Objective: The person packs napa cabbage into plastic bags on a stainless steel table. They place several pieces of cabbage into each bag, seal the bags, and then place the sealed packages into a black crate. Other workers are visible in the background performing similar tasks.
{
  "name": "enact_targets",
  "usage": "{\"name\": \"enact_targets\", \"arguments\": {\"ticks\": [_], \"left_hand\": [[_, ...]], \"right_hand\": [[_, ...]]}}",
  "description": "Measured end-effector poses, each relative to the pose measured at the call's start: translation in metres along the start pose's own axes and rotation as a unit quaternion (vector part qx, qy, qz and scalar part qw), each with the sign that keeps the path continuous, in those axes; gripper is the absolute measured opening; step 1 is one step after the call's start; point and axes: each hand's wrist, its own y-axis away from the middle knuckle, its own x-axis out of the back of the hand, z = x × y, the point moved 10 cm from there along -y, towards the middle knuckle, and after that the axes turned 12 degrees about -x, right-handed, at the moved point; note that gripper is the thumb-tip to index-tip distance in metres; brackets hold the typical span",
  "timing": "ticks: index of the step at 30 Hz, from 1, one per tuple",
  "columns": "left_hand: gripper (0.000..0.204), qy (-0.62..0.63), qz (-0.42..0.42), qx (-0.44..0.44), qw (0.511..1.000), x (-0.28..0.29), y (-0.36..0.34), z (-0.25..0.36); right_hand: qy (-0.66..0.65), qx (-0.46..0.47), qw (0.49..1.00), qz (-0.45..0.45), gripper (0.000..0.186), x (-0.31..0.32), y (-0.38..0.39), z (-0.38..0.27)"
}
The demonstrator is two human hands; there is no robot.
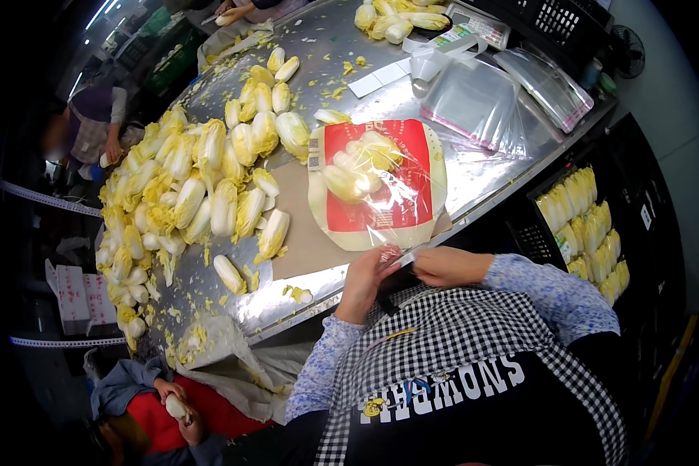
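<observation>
While I watch through the head camera, the left hand [367, 279] pinches clear plastic film [384, 219] at the edge of the metal table [314, 62]; the film's cabbages [357, 172] lie over a red-and-cream sheet [437, 167]. Nearby, the right hand [449, 266] curls, its grip hidden from me.

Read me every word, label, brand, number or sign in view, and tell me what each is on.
Black top: large white capitals, upside down; legible, but not copied here.
Red-and-cream package: pale characters, partly obscured; not copied here.
White box, left: red print, too small and blurred to read.
White label, far right: too small to read.
Scale: markings too small to read.
</observation>
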Motion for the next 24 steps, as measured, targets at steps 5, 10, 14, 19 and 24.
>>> {"name": "enact_targets", "arguments": {"ticks": [5,10,14,19,24], "left_hand": [[0.035,0.000,-0.020,0.019,1.000,-0.006,0.007,0.004],[0.043,-0.028,-0.019,0.115,0.993,0.005,0.029,0.001],[0.046,-0.269,0.014,0.061,0.961,0.047,0.028,0.047],[0.057,-0.718,-0.059,-0.489,0.491,-0.042,0.019,0.133],[0.052,-0.765,-0.185,-0.441,0.431,-0.049,-0.030,0.091]], "right_hand": [[0.001,-0.269,0.960,0.075,0.009,-0.025,0.167,0.156],[0.127,-0.514,0.773,-0.349,0.029,-0.065,0.265,0.178],[0.130,-0.324,0.921,0.171,0.035,0.096,0.123,0.110],[0.194,-0.009,0.932,0.306,0.051,0.189,0.019,0.040],[0.217,0.071,0.952,0.202,0.055,0.152,-0.058,0.069]]}}
